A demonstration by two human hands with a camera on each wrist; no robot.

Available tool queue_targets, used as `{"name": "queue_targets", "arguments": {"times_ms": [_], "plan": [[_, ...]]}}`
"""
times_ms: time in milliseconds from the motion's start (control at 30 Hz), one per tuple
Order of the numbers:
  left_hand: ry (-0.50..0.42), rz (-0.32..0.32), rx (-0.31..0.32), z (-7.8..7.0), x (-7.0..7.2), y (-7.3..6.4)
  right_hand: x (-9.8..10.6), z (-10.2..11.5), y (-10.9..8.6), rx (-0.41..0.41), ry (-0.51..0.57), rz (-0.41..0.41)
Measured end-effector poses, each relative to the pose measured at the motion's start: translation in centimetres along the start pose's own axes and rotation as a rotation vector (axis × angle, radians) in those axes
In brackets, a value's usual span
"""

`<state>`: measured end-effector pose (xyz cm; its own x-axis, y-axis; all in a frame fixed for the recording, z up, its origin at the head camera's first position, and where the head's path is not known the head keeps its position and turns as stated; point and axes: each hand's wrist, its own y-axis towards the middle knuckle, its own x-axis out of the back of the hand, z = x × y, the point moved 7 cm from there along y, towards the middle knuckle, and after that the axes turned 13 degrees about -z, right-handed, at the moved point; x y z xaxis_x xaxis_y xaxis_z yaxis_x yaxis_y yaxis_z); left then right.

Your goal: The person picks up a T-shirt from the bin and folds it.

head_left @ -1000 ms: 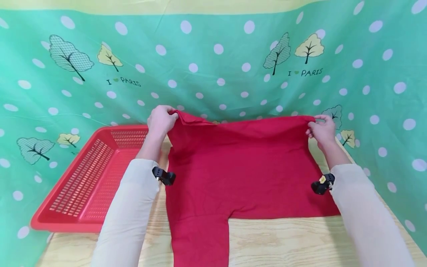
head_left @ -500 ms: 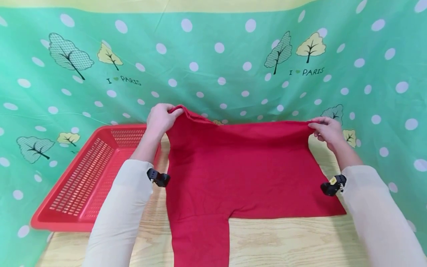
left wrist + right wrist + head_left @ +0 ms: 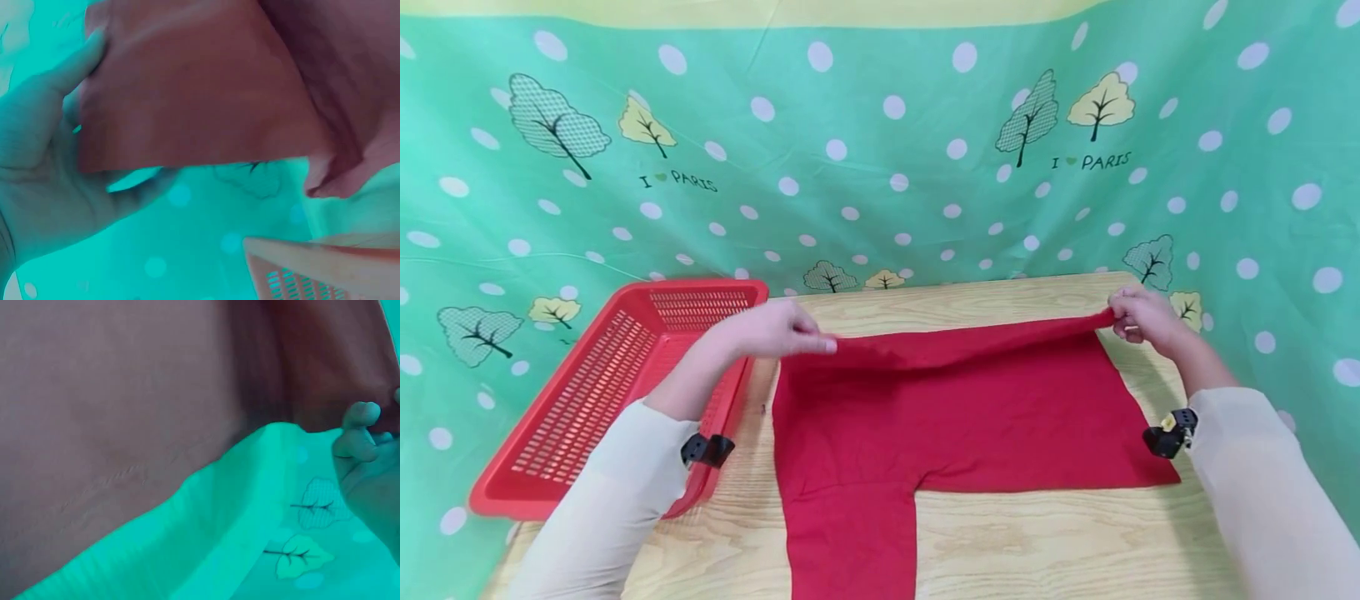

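A red shirt (image 3: 970,425) lies spread on the table, one sleeve (image 3: 853,542) reaching toward me past the bottom of the head view. My left hand (image 3: 778,329) pinches its far edge at the left, thumb over the cloth. In the left wrist view a flat red panel (image 3: 187,94) hangs from that hand (image 3: 44,162), the other fingers passing behind it. At the far right corner my right hand (image 3: 1142,317) pinches the edge between thumb and curled fingers. Between both hands the far edge is raised and sags, shading the cloth below.
To the left of the shirt stands a red plastic basket (image 3: 535,504) with slotted walls, partly behind my left forearm. The light wooden table (image 3: 1000,542) shows around the shirt. A green dotted curtain (image 3: 895,142) closes off the back and sides.
Both hands have drawn the shirt's far edge toward me and down, the left hand further. The raised left part has come down, and a strip of table now shows behind it.
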<state>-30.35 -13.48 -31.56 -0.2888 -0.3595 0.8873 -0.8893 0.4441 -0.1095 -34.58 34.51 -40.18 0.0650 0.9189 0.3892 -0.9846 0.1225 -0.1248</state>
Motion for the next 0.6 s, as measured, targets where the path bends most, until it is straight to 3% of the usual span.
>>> {"name": "queue_targets", "arguments": {"times_ms": [67, 133, 233, 333, 400, 467, 600], "plan": [[0.016, 0.155, -0.041, -0.4, -2.4, -0.9, -0.4, -0.6, -0.2, -0.019, -0.08, 0.068], [0.039, 0.271, -0.045, -0.6, -4.8, -1.6, -0.7, -1.5, -0.5, -0.047, -0.141, 0.122], [0.088, 0.39, -0.038, -0.8, -8.3, -2.3, -0.9, -2.9, -0.6, -0.083, -0.228, 0.174], [0.152, 0.47, 0.022, -0.8, -11.1, -2.7, -1.2, -4.0, -1.0, -0.086, -0.326, 0.195], [0.182, 0.493, 0.063, -0.7, -12.2, -2.7, -1.5, -4.6, -1.2, -0.085, -0.381, 0.215], [0.186, 0.471, 0.121, -0.6, -12.6, -2.3, -1.8, -4.9, -1.5, -0.084, -0.414, 0.233], [0.189, 0.307, 0.178, 0.0, -12.0, -0.5, -1.8, -5.5, -1.6, -0.082, -0.435, 0.234]]}}
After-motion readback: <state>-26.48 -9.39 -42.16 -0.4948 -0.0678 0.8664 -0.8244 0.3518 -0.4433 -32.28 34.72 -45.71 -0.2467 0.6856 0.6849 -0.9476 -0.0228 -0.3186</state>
